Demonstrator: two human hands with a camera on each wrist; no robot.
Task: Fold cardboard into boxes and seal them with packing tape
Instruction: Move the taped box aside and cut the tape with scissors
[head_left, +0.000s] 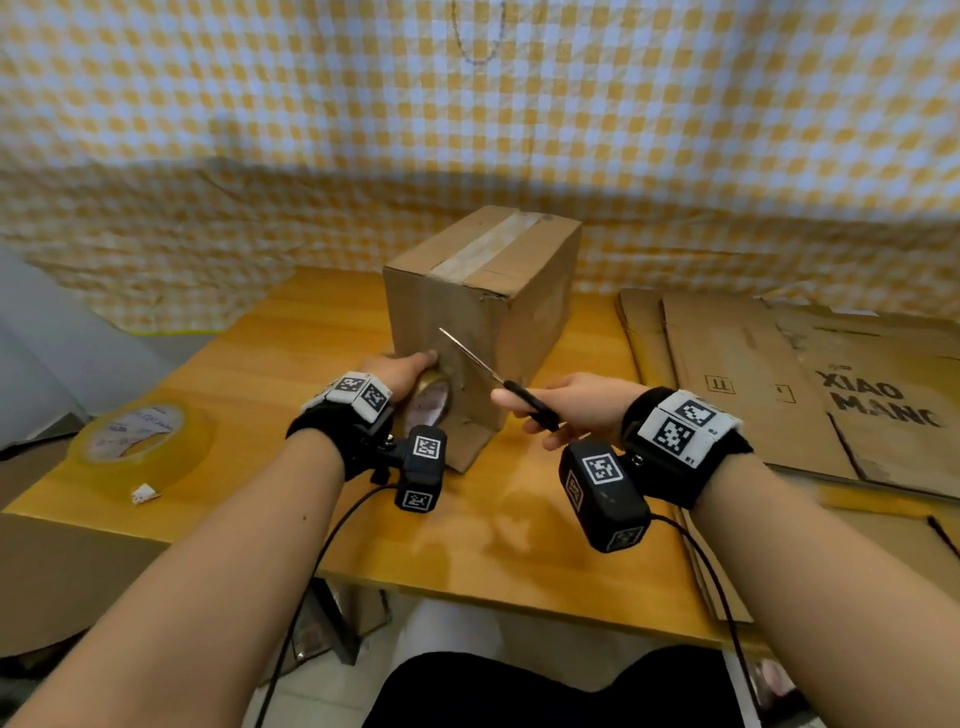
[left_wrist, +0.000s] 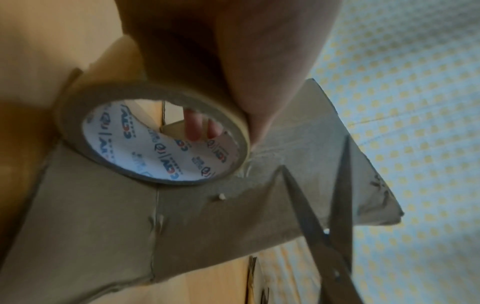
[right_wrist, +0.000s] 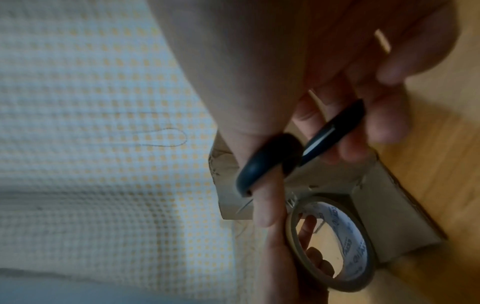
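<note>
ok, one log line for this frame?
step: cut tape | left hand: holds tape roll on box | right hand: scissors, blades open at tape | table: spare roll

Your left hand (head_left: 397, 371) hides the tape roll's (head_left: 428, 400) far rim; flat cardboard sheets (head_left: 810, 384) at three o'clock run off-frame.

We see a matt, creased cardboard box (head_left: 483, 312) at twelve o'clock, glossy wooden table (head_left: 519, 530), steel-bladed, black plastic-handled scissors (head_left: 498, 382), checked cloth backdrop (head_left: 311, 130).
</note>
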